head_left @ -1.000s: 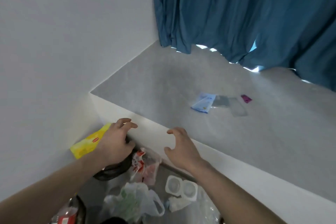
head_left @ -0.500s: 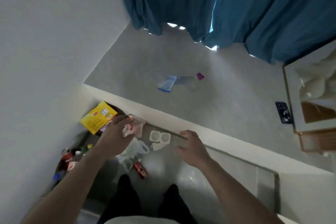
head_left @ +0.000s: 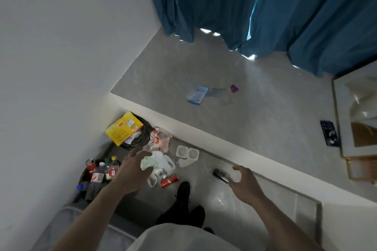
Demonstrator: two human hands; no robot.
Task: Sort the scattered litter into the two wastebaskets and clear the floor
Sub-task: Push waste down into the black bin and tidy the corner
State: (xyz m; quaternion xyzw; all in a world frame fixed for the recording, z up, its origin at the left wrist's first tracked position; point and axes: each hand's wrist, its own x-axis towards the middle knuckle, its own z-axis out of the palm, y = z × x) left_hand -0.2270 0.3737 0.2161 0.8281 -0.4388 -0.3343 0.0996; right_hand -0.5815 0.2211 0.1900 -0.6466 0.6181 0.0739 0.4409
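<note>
Here, a person stands over litter scattered on the grey tiled floor (head_left: 255, 195), the left hand (head_left: 130, 171) spread and relaxed above a crumpled white plastic bag (head_left: 157, 164), the right hand (head_left: 244, 181) loosely curled beside a small dark cylindrical object (head_left: 220, 175), holding nothing. The thin, slack bag will likely need gathering by its bulk rather than one handle. Rigid pieces nearby, a crushed red can (head_left: 169, 180) and a twin white plastic cup tray (head_left: 187, 152), probably suit the near-left wastebasket (head_left: 83, 177) of bottles, while the far one (head_left: 143, 134) holds a yellow carton (head_left: 122, 128).

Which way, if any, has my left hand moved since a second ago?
Yes: the left hand has pulled back from the yellow box toward the plastic bag.
</note>
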